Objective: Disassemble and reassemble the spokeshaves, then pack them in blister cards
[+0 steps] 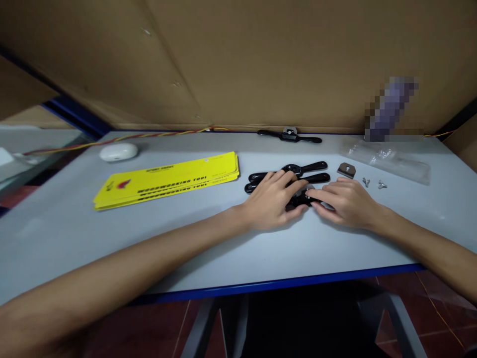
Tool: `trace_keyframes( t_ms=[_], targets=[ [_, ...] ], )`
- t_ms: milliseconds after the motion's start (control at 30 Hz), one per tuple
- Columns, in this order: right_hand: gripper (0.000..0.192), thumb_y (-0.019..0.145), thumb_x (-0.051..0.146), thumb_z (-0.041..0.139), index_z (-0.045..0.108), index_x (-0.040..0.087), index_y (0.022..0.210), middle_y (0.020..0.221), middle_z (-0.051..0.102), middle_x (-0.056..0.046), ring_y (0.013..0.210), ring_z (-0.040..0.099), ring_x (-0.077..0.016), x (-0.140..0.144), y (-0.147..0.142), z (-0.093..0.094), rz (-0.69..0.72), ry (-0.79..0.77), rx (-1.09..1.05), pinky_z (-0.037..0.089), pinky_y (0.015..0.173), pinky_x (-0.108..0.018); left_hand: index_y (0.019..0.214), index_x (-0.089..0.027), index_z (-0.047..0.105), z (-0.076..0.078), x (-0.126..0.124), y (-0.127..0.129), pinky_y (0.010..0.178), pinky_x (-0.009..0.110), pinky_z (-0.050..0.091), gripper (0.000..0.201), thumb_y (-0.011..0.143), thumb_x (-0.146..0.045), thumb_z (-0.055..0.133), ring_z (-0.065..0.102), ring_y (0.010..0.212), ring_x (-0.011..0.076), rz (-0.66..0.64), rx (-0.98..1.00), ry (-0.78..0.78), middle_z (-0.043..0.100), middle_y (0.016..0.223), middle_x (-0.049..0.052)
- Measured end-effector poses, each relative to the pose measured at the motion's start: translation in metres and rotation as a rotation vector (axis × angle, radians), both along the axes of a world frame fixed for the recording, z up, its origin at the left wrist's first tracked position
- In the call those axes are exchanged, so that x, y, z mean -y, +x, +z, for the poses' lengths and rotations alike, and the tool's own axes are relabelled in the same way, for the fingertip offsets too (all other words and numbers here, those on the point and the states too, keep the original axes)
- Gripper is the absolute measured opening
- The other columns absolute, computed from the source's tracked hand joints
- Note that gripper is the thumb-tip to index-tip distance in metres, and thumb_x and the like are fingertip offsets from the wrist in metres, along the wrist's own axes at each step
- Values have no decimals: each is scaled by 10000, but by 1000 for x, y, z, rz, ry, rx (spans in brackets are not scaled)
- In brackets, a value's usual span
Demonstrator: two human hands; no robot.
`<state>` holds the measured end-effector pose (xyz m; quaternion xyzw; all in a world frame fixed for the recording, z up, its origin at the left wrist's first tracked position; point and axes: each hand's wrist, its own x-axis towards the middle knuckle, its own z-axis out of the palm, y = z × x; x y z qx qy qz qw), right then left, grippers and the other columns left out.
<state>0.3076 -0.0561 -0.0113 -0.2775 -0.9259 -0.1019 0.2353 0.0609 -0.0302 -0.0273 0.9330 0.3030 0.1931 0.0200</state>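
Here both hands meet over a small black tool [301, 198] lying on the grey table [186, 238], a little right of centre and near the front edge. The left hand [274, 200] comes in from eight o'clock and lies over the tool's left part, its fingers curled down onto it; the right hand [345, 201] comes in from four o'clock, its fingertips pinching at the tool's middle, where a bit of pale metal shows. So both hands touch the tool with fingers bent rather than spread; whether either has a firm grip on it cannot be told, since the fingers hide most of it. The tool's long axis seems to run roughly from nine to three o'clock, across the person's front, and the left hand covers more of it. What shows of it is glossy black with rounded edges. Just beyond the fingers, toward twelve o'clock, lie two more black tools [288, 175] of the same look, slim handles side by side and tilted slightly up to the right. At two o'clock from the right hand sit a small metal plate [346, 170] and two wing screws [373, 183], with a clear plastic bag [387, 159] behind them. Yellow cards [167, 180] lie well off at ten o'clock.
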Motion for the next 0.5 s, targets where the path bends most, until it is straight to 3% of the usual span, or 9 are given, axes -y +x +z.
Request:
trace_keyframes(
  t_ms=[500],
  targets=[
    [286,1044,223,506,789,192,1023,680,695,5,577,547,-142,0,0,0,55,20,2,404,640,-316,1382,-138,624,0,-1,0,903,459,482,536,1008,-505,511,589,1045,310,9,6,-46,655,1178,132]
  ],
)
